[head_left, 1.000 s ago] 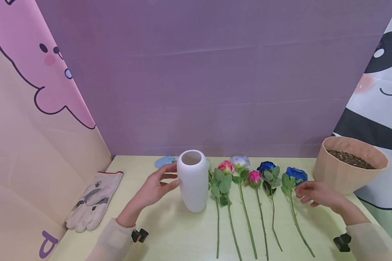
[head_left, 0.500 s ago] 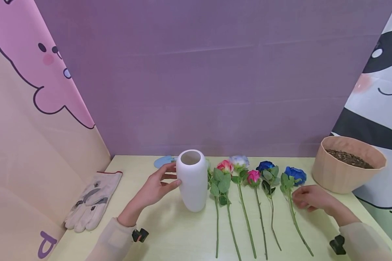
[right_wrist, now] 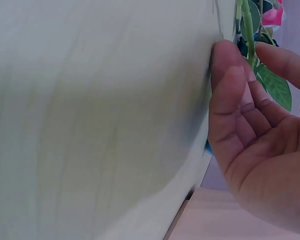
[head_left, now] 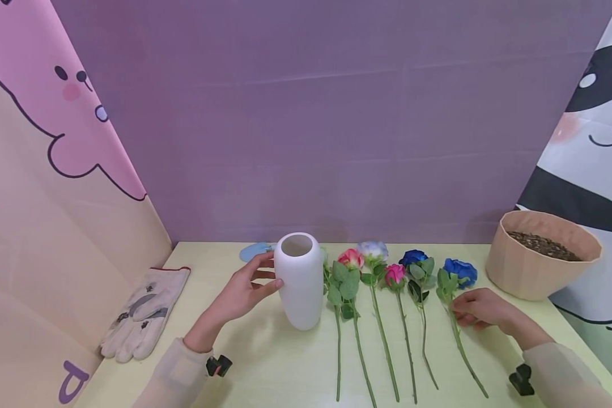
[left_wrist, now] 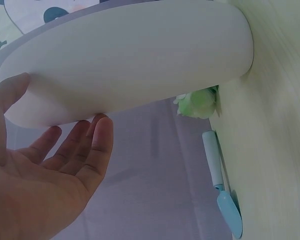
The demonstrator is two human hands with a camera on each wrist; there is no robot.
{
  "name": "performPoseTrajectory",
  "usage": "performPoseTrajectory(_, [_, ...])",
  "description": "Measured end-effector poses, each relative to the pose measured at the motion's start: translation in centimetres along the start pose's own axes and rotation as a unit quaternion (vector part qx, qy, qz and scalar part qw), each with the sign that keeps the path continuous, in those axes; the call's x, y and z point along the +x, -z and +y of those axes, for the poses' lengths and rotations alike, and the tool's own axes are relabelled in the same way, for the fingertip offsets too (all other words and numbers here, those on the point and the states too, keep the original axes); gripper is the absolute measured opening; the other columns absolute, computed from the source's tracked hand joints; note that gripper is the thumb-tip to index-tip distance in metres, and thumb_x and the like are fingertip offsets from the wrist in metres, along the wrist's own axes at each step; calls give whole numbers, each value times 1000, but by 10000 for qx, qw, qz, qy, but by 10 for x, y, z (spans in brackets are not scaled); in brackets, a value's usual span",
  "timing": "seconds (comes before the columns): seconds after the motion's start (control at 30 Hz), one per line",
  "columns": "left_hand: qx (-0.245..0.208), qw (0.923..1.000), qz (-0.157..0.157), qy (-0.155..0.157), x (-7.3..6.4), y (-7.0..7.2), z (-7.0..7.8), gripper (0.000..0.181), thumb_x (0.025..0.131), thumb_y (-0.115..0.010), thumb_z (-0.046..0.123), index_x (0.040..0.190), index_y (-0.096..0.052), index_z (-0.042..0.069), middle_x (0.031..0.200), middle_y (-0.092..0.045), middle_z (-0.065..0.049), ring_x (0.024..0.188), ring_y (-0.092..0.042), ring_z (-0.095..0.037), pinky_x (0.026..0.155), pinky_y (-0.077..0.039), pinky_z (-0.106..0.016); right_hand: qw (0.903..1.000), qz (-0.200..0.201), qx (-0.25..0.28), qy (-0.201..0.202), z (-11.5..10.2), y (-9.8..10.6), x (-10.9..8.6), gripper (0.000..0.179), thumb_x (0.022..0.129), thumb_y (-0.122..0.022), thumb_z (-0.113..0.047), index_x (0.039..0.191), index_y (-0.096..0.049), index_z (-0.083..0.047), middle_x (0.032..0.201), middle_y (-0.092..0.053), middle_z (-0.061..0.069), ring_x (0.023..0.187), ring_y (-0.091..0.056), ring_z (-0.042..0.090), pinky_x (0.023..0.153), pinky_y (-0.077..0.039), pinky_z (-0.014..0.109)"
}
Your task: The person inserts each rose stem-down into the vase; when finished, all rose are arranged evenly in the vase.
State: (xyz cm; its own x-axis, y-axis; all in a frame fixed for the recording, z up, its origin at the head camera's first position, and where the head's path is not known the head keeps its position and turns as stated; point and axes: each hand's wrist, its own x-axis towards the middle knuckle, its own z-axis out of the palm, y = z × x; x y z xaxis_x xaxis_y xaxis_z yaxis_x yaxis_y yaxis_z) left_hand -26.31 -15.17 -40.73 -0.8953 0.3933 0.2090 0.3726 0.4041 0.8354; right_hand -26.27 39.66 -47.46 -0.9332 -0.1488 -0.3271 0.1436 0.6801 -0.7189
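A white vase stands upright on the table. My left hand holds its left side near the top, thumb in front and fingers round the back; the left wrist view shows the fingertips against the vase wall. On the right, my right hand pinches the stem of the rightmost blue rose just below its leaves. That green stem passes between thumb and fingers in the right wrist view. The rose lies on the table.
Several other artificial flowers lie in a row, among them a dark blue rose and a pink rose. A planter with soil stands at right. Work gloves lie left; a blue trowel is behind the vase.
My right hand has moved left and slightly down from beside the blue flower head to its stem, and its fingers have closed there. The left hand stays on the vase.
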Motion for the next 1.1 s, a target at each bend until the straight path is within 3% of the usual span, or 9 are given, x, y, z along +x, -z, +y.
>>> performPoseTrajectory(0.27, [23,10000,-33,45,0,1,2,65,93,-72,32,149,-40,25,142,-55,-8,123,-62,-29,98,-56,-44,9999,-7,130,57,-3,0,-2,33,100,-58,-19,116,-65,9,85,-74,3,76,-69,14,62,-55,32])
performPoseTrajectory(0.5, [9,10000,-8,27,0,0,1,64,93,-72,31,149,-41,24,141,-55,-9,123,-62,-29,98,-56,-44,9997,43,216,44,-5,4,-2,34,102,-53,-15,119,-62,13,90,-74,6,80,-71,15,68,-60,33])
performPoseTrajectory(0.67, [5,10000,-1,14,-1,-1,2,64,93,-72,31,149,-41,24,140,-56,-9,122,-63,-29,98,-56,-43,9990,19,397,180,-15,10,-6,36,103,-50,-12,122,-55,19,96,-74,11,83,-72,16,74,-62,35])
performPoseTrajectory(0.87, [38,10000,-5,14,-1,-1,1,64,93,-72,31,149,-40,24,140,-55,-9,122,-62,-29,98,-56,-45,9985,57,415,347,-27,12,-10,36,103,-51,-14,121,-56,17,99,-72,13,86,-72,17,76,-62,34])
performPoseTrajectory(1.1, [19,10000,-16,1,-1,-1,3,64,93,-72,31,149,-40,24,141,-55,-9,122,-62,-29,98,-56,-44,9967,287,571,493,-38,11,-9,39,104,-48,-12,127,-49,20,106,-73,16,87,-72,14,78,-62,32])
